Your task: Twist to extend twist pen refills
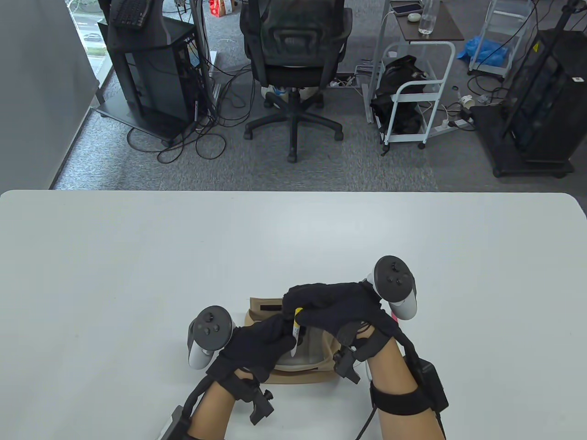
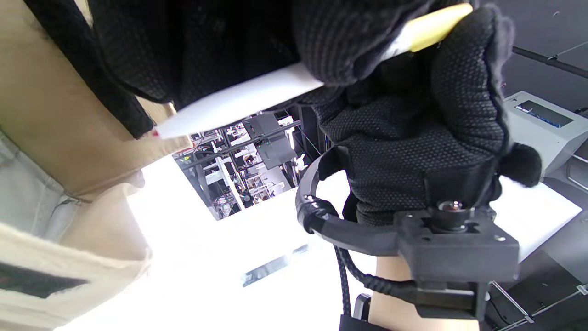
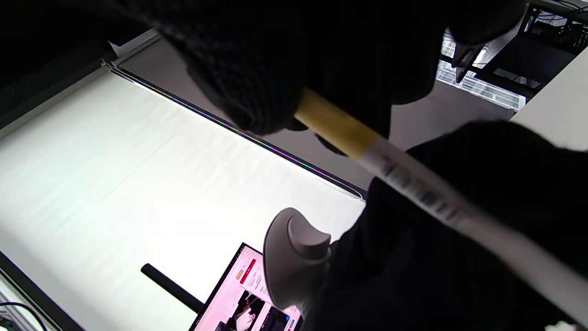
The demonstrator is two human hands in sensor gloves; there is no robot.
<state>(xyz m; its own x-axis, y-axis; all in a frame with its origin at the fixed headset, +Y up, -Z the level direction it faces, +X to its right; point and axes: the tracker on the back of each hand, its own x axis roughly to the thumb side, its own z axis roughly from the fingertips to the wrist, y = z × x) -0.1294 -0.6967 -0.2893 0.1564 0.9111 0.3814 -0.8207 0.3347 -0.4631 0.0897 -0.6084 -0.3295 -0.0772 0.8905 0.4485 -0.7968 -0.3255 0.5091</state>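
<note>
The left hand (image 1: 257, 346) is working near the table's (image 1: 137, 256) near edge, just left of centre, with its tracker (image 1: 207, 334) sitting on the outer left side. Its fingers (image 2: 349, 41) are wrapping closed around the white lower barrel of the twist pen (image 1: 296, 337), and the tapered white tip is projecting past them toward the person. The pen is standing roughly upright above a tan pouch (image 1: 316, 373) that is lying on the table beneath both hands. In the left wrist view, a small red point is showing at the pen's tip. To the right, the right hand (image 1: 339, 307) is curling over the pen's yellow upper end, its fingers (image 3: 257, 87) pinching that yellow section. The right tracker (image 1: 395, 286) is sitting on the far right side of this hand. Both hands are gripping the same pen and touching each other.
</note>
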